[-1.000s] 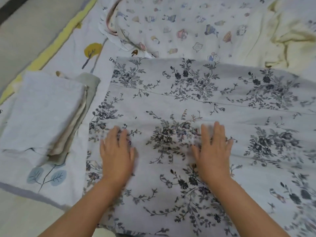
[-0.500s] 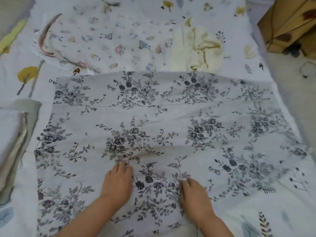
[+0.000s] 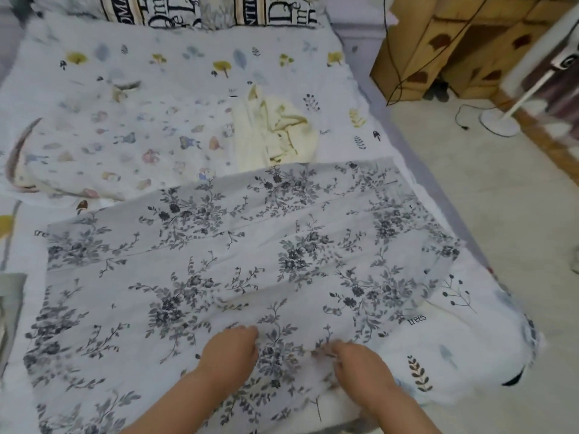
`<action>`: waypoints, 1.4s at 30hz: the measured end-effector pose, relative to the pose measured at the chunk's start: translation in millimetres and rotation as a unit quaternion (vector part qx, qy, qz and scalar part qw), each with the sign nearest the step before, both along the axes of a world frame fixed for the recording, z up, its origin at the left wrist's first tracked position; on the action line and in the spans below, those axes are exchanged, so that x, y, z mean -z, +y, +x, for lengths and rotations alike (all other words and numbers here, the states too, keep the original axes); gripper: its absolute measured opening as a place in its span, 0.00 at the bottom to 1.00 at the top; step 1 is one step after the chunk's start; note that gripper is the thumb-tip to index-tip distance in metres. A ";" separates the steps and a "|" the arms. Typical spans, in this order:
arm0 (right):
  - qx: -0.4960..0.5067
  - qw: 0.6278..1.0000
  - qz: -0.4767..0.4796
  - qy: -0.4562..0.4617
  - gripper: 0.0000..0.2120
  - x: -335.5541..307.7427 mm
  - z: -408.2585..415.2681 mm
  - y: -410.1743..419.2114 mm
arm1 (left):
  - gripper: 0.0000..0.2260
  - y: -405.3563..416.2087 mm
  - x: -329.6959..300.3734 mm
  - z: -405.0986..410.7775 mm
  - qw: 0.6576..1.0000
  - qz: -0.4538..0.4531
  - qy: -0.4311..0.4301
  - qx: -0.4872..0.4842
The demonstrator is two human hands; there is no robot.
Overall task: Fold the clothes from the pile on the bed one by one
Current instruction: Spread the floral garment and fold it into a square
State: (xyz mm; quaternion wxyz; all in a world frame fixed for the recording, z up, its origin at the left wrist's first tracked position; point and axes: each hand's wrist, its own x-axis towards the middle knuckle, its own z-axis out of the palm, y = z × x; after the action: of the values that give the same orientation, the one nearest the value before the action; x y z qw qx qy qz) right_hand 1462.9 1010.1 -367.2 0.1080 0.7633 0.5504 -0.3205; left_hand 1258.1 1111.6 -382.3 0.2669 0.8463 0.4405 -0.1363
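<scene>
Floral cloth (image 3: 219, 277), pale grey with dark flower sprays, lies spread flat across the near part of a bed (image 3: 454, 349). 2 bare hands rest on its near edge, close together. The left hand (image 3: 230, 352) has its fingers curled down into the fabric; the right hand (image 3: 357, 363) pinches a small gather of cloth at its fingertips. Beyond the cloth lie a crumpled cartoon-print garment (image 3: 109, 151) and a cream garment (image 3: 275, 133), touching each other. Lettered pillows (image 3: 203, 10) sit at the bed's far end.
</scene>
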 end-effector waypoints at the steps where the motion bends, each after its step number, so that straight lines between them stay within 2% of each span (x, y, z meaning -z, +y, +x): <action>1: -0.004 1.000 0.002 -0.002 0.14 -2.7 8.7 -0.5 | 0.09 -0.5 -4.0 9.2 1.000 0.001 0.000 -0.002; 4: -0.009 1.000 0.000 -0.002 0.10 -8.5 39.9 2.1 | 0.10 -4.0 -10.5 41.3 1.000 0.001 -0.001 -0.002; 8: -0.007 1.000 0.019 -0.005 0.16 -6.3 90.0 8.1 | 0.09 -12.3 -11.1 94.1 0.999 -0.017 0.000 -0.038; 12: -0.040 0.999 0.023 -0.025 0.15 3.7 147.8 11.7 | 0.13 -26.5 4.4 154.2 0.996 -0.050 0.017 -0.070; 18: -0.082 0.991 0.031 -0.099 0.17 20.3 230.4 27.9 | 0.13 -49.8 37.1 228.2 0.996 -0.061 0.036 -0.053; 22: -0.112 0.983 0.034 -0.140 0.23 33.5 269.1 41.6 | 0.20 -63.4 66.3 261.1 0.997 -0.052 0.021 -0.054; 25: -0.113 0.978 0.025 -0.174 0.29 49.8 286.7 47.2 | 0.30 -72.6 81.6 277.8 0.996 -0.052 0.047 -0.063; 27: -0.120 0.975 0.001 -0.185 0.35 61.4 294.6 51.2 | 0.34 -74.9 88.7 285.0 0.994 -0.050 0.071 -0.070; 31: -0.149 0.970 -0.031 -0.192 0.39 80.6 304.0 58.1 | 0.25 -68.7 96.8 289.6 0.992 -0.011 0.106 -0.063; 36: -0.176 0.960 -0.069 -0.206 0.37 91.9 308.1 60.3 | 0.12 -36.0 90.1 281.1 0.996 -0.048 0.063 -0.038; 38: -0.186 0.957 -0.063 -0.214 0.34 87.8 310.2 64.7 | 0.08 -14.9 82.7 274.2 0.995 -0.086 0.025 -0.036; 42: -0.196 0.952 0.009 -0.236 0.18 65.1 312.6 90.8 | 0.13 30.8 57.4 261.8 0.989 -0.139 -0.029 -0.040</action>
State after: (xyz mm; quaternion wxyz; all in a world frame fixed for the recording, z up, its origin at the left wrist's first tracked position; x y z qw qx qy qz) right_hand 1775.5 1100.9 -432.3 0.2884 0.6953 0.6510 -0.0984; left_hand 1519.9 1142.4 -439.7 0.4000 0.7862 0.4427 -0.1611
